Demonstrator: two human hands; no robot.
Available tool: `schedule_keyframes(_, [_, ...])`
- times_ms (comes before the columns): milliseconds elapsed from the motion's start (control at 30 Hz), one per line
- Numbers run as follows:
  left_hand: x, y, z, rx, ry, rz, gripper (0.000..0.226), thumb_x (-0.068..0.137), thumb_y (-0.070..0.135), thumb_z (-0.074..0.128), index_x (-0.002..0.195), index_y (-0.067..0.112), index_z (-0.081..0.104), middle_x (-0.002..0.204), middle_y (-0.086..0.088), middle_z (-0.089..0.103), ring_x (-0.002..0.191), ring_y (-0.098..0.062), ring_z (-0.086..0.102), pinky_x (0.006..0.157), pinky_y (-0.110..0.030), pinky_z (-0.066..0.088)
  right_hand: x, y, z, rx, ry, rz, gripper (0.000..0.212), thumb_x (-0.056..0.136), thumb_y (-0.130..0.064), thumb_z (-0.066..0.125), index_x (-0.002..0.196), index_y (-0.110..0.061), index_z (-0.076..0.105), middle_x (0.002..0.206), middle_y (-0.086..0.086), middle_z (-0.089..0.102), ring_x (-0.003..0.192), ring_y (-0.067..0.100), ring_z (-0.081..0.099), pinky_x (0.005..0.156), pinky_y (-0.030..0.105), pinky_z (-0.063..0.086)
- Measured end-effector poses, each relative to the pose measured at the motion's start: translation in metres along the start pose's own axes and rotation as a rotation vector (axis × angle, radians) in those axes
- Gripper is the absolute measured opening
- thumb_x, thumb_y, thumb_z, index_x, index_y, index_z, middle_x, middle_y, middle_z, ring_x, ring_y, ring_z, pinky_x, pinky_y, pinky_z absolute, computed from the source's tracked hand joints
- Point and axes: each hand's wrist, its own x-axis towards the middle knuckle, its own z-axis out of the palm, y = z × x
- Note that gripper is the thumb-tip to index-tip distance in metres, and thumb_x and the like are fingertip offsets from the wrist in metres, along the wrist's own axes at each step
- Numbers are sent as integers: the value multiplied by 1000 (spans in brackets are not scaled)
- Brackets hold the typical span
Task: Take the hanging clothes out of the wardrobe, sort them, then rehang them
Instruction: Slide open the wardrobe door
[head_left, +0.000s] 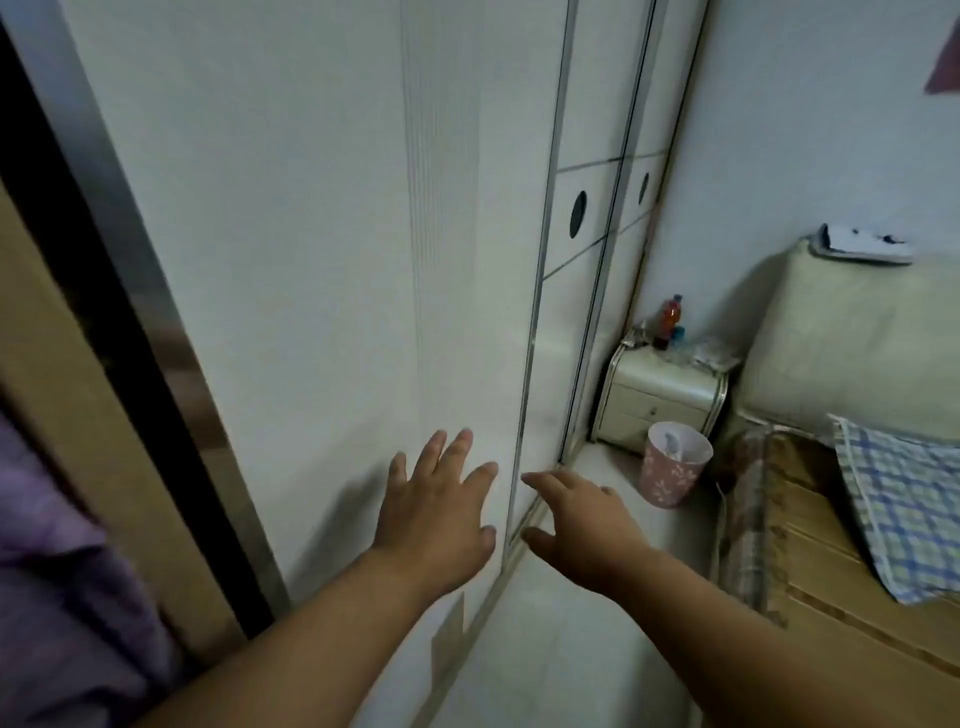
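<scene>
I have both hands low on the white sliding door (311, 260) of the wardrobe, in the lower middle of the frame. My left hand (436, 512) lies flat on the panel with its fingers (460, 447) spread and straight, holding nothing. My right hand (582, 525) reaches to the metal edge strip (540, 312) just right of it, fingers stretched out and thumb apart, also holding nothing; I cannot tell whether it touches the strip. The clothes are barely in view: a purple cloth (57, 582) shows at the lower left edge, beside the dark opening (78, 260) of the wardrobe, and I take it for one of them, though I cannot see a hanger or a rail. I judge the step in hand to be moving this door so the clothes can be reached. The main risk is the right hand: its fingers sit where this door overlaps the next door (587, 130), and a hard shove could pinch them in that seam. A flat palm on a smooth panel may also slip instead of carrying the door. If the door runs toward the left, it could catch the purple cloth at the opening. A push low on the door might tilt it in its track and jam it. The pink bin (672, 467) on the floor at the right stands apart from the door.
</scene>
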Motion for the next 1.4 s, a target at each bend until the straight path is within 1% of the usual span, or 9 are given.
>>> schedule_keyframes(200, [84, -7, -74, 106, 383, -75, 65, 90, 57, 40, 147, 37, 18, 160, -1, -8, 145, -27, -16, 116, -51, -2, 97, 3, -74, 110, 365, -155, 66, 90, -45, 54, 147, -32, 23, 151, -6, 33, 136, 15, 34, 113, 40, 29])
schedule_keyframes(367, [106, -30, -141, 252, 718, -176, 63, 75, 59, 49, 132, 32, 50, 153, -10, 30, 143, -36, 19, 109, -57, 22, 154, -22, -145, 240, 686, -392, 65, 87, -40, 61, 145, -31, 32, 149, -2, 36, 136, 17, 35, 111, 41, 33])
schedule_keyframes(600, [104, -58, -214, 413, 1003, -429, 67, 75, 64, 36, 137, 38, 38, 157, -7, 18, 146, -32, 4, 108, -60, 11, 218, -71, -233, 401, 1050, -838, 65, 81, -37, 60, 140, -28, 35, 150, 5, 35, 137, 20, 32, 108, 42, 35])
schedule_keyframes(667, [102, -64, -230, 474, 1032, -511, 70, 76, 65, 35, 141, 40, 31, 159, -5, 8, 146, -29, -5, 108, -59, 6, 232, -86, -254, 408, 1126, -973, 64, 81, -36, 61, 139, -26, 35, 150, 9, 35, 138, 23, 30, 107, 44, 35])
schedule_keyframes(767, [98, -72, -253, 536, 1064, -717, 75, 79, 74, 31, 146, 48, 7, 156, 1, -23, 140, -25, -30, 109, -59, -4, 250, -108, -281, 357, 1163, -1171, 62, 83, -43, 57, 139, -26, 36, 151, 11, 33, 141, 27, 27, 105, 55, 34])
schedule_keyframes(867, [97, -74, -271, 619, 1037, -843, 88, 71, 87, 18, 144, 48, -13, 151, -1, -38, 137, -28, -36, 108, -60, -8, 261, -123, -303, 213, 1132, -1261, 64, 87, -53, 48, 144, -30, 30, 157, 6, 20, 145, 22, 10, 112, 56, 16])
schedule_keyframes(967, [95, -77, -282, 690, 996, -886, 95, 66, 93, 13, 145, 46, -15, 152, -4, -34, 139, -30, -32, 108, -61, -9, 272, -129, -317, 103, 1144, -1249, 68, 89, -61, 32, 149, -34, 14, 160, 1, 4, 145, 19, -6, 113, 52, -1])
schedule_keyframes(1100, [93, -80, -285, 769, 945, -877, 95, 70, 89, 18, 149, 40, 2, 159, -10, -13, 144, -37, -12, 106, -68, 7, 281, -130, -317, 85, 1203, -1243, 69, 88, -63, 31, 149, -33, 17, 159, 3, 10, 146, 22, 3, 109, 51, 4])
schedule_keyframes(1400, [113, -70, -283, 774, 960, -904, 92, 71, 86, 24, 149, 42, 2, 159, -10, -10, 145, -37, -10, 107, -67, 8, 293, -117, -319, 97, 1230, -1260, 69, 85, -62, 34, 147, -33, 25, 158, 3, 18, 145, 23, 12, 108, 53, 12])
